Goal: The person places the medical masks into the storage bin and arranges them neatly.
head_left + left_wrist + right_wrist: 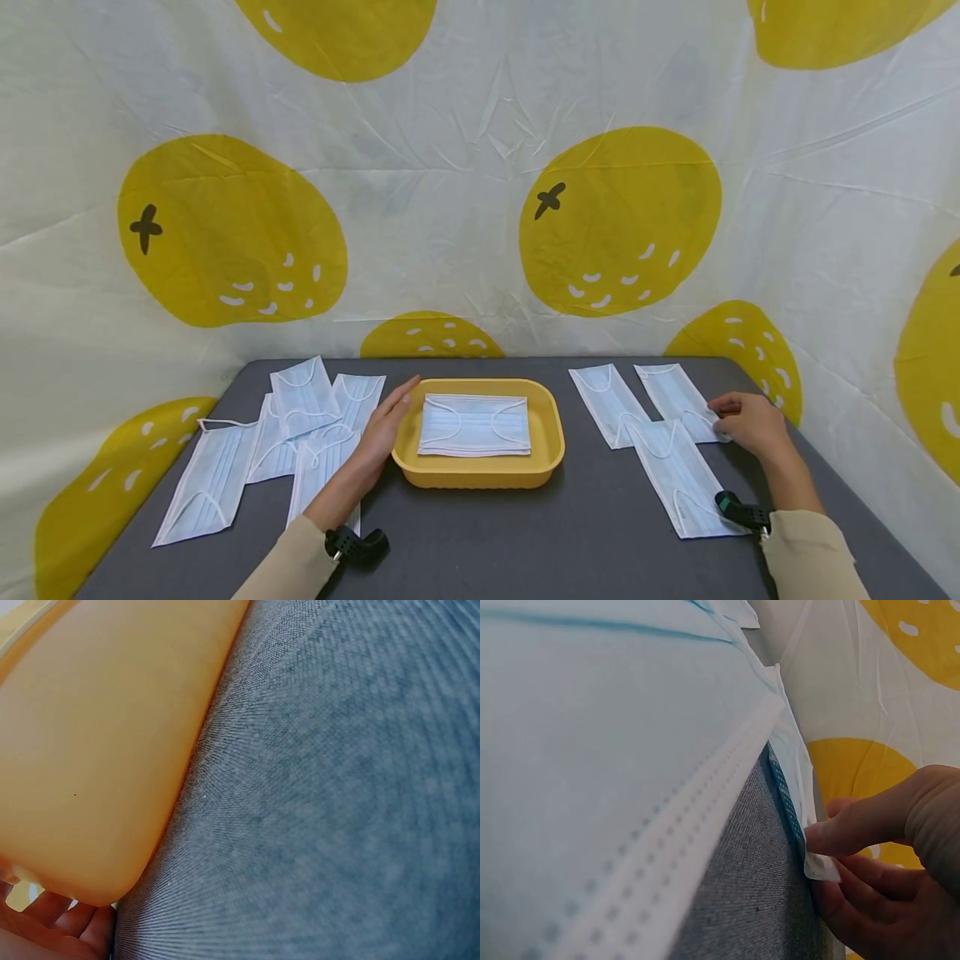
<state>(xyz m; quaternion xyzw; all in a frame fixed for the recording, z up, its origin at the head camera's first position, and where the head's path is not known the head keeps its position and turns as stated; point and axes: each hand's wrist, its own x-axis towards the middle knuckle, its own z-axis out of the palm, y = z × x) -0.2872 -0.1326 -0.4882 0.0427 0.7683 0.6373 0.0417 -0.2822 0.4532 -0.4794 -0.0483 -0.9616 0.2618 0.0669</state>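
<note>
My left hand (377, 440) rests against the left side of a yellow plastic tray (476, 481), its fingers extended along the wall. Inside the tray lie neatly stacked light-blue face masks (474, 427) with white ear loops. At the far right, my right hand (756, 427) pinches the near corner of a face mask (675, 398). In the right wrist view, thumb and fingers grip that mask's white edge (821, 868). Its far end lies on the table. Another mask (678, 479) lies in front of it, close to my right wrist.
Left of the tray, several loose masks (303, 400) overlap one another, with one mask (213, 479) nearest the left table edge. A further mask (606, 400) lies right of the tray. Behind the dark grey table (517, 542) hangs a white curtain (450, 233) with yellow fruit prints.
</note>
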